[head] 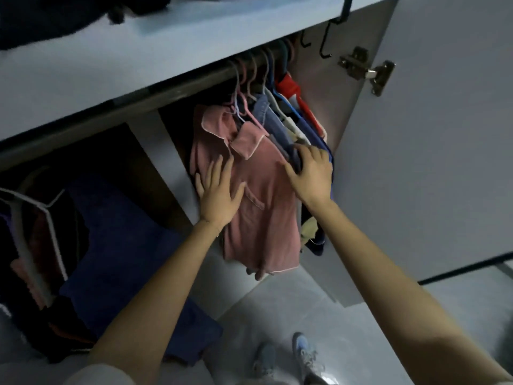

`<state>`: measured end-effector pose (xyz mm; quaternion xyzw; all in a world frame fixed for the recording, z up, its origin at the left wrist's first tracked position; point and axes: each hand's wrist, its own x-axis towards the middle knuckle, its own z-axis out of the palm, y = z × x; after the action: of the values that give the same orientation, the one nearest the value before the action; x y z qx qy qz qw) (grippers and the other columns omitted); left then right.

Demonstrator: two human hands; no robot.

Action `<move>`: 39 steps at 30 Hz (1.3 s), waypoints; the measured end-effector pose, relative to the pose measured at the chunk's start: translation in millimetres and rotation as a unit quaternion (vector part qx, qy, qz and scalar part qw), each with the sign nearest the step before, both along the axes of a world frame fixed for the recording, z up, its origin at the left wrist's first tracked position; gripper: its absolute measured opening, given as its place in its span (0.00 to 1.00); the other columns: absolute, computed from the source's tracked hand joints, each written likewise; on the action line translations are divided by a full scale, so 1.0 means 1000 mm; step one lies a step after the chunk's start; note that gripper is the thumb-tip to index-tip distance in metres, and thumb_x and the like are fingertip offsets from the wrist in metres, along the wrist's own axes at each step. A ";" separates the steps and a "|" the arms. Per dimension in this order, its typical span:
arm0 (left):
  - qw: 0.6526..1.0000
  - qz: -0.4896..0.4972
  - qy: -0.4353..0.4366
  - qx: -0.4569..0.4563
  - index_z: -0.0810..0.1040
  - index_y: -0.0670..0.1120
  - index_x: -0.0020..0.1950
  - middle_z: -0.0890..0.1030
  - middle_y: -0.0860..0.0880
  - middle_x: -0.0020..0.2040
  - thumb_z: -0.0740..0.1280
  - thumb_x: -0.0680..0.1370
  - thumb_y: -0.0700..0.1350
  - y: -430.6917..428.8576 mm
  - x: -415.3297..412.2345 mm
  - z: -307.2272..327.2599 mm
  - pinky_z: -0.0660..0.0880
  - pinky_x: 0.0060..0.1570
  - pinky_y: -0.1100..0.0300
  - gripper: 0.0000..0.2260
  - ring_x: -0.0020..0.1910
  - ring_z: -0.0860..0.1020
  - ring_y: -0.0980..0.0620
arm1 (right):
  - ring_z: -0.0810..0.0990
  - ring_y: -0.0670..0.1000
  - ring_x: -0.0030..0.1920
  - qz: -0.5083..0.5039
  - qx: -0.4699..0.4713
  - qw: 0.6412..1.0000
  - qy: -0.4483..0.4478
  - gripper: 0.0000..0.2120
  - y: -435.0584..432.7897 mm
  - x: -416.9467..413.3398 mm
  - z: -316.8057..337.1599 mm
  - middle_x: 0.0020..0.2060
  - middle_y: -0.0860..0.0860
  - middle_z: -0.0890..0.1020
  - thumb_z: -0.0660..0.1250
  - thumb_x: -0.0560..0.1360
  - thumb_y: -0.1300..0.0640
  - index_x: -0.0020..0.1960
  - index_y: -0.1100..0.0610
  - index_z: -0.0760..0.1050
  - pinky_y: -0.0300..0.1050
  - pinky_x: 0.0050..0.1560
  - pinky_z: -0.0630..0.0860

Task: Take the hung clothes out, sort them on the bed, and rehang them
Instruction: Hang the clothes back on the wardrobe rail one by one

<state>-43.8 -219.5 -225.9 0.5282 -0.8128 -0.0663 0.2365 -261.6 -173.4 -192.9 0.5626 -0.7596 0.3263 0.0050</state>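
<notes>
While the hung clothes [286, 120] hang on the rail [194, 81], both hands are on them
The pink shirt [261, 207] faces out at the front; the left hand [219, 195] lies flat on it, fingers spread, likely to steady it, while the right hand [311, 176] curls round the edges of the darker clothes behind, seemingly to bunch them for lifting off. A pale shelf [166, 45] runs above, the open door [430, 162] with its hinge [369, 70] stands to the right, blue cloth [119, 245] fills the left compartment, and shoes [305, 354] stand on the tiled floor [277, 307]
</notes>
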 end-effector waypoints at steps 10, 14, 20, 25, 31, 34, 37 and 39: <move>0.988 -0.111 -0.025 -0.102 0.59 0.47 0.80 0.58 0.40 0.79 0.59 0.81 0.58 0.048 -0.093 -0.005 0.48 0.74 0.36 0.30 0.79 0.55 0.40 | 0.63 0.61 0.73 -0.103 0.111 0.988 0.019 0.30 0.125 -0.062 -0.028 0.71 0.56 0.70 0.65 0.77 0.41 0.73 0.54 0.68 0.57 0.68 0.62; 0.982 -0.160 -0.043 -0.090 0.59 0.50 0.80 0.57 0.43 0.80 0.57 0.81 0.58 0.076 -0.121 0.001 0.47 0.74 0.36 0.29 0.79 0.53 0.41 | 0.61 0.61 0.75 -0.119 0.111 0.987 0.016 0.30 0.169 -0.084 -0.025 0.74 0.57 0.67 0.64 0.77 0.42 0.75 0.53 0.65 0.58 0.70 0.62; 0.979 -0.192 -0.053 -0.046 0.64 0.49 0.78 0.63 0.43 0.78 0.54 0.80 0.59 0.156 -0.176 -0.006 0.48 0.75 0.37 0.28 0.78 0.58 0.41 | 0.60 0.61 0.75 -0.135 0.130 0.982 0.036 0.30 0.267 -0.118 -0.027 0.74 0.57 0.66 0.63 0.78 0.41 0.76 0.53 0.64 0.58 0.70 0.61; 0.962 -0.259 -0.083 -0.007 0.63 0.49 0.78 0.63 0.44 0.78 0.52 0.80 0.60 0.263 -0.242 -0.032 0.49 0.75 0.37 0.28 0.78 0.58 0.42 | 0.56 0.60 0.77 -0.204 0.173 0.964 0.008 0.30 0.380 -0.161 -0.040 0.77 0.55 0.62 0.60 0.80 0.41 0.78 0.51 0.59 0.56 0.73 0.55; 0.929 -0.360 -0.079 0.018 0.61 0.50 0.79 0.60 0.47 0.80 0.52 0.82 0.59 0.376 -0.322 -0.048 0.43 0.77 0.41 0.27 0.79 0.54 0.46 | 0.53 0.59 0.78 -0.299 0.198 0.933 -0.014 0.30 0.516 -0.215 -0.049 0.78 0.54 0.58 0.59 0.80 0.42 0.79 0.50 0.56 0.55 0.74 0.53; 0.905 -0.413 -0.096 0.040 0.56 0.51 0.81 0.55 0.48 0.81 0.56 0.83 0.58 0.429 -0.371 -0.057 0.40 0.77 0.42 0.27 0.80 0.50 0.46 | 0.54 0.59 0.77 -0.349 0.217 0.911 -0.021 0.31 0.579 -0.240 -0.056 0.77 0.55 0.59 0.59 0.80 0.41 0.79 0.50 0.56 0.56 0.74 0.54; 0.875 -0.466 -0.124 0.049 0.53 0.53 0.81 0.51 0.49 0.82 0.54 0.83 0.58 0.472 -0.417 -0.064 0.38 0.76 0.43 0.28 0.80 0.46 0.47 | 0.54 0.59 0.77 -0.393 0.231 0.889 -0.040 0.32 0.633 -0.264 -0.065 0.77 0.55 0.59 0.59 0.80 0.41 0.79 0.50 0.55 0.56 0.75 0.53; 0.856 -0.498 -0.130 0.052 0.54 0.52 0.81 0.52 0.48 0.81 0.54 0.84 0.58 0.497 -0.448 -0.068 0.37 0.76 0.43 0.27 0.80 0.47 0.47 | 0.53 0.59 0.77 -0.427 0.233 0.872 -0.053 0.32 0.665 -0.280 -0.070 0.77 0.56 0.59 0.60 0.79 0.41 0.79 0.51 0.55 0.56 0.75 0.53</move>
<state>-491.5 278.0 -293.6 0.0678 -0.9859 -0.1482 0.0368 -541.2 492.0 -262.5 0.1504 -0.9789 0.1357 -0.0280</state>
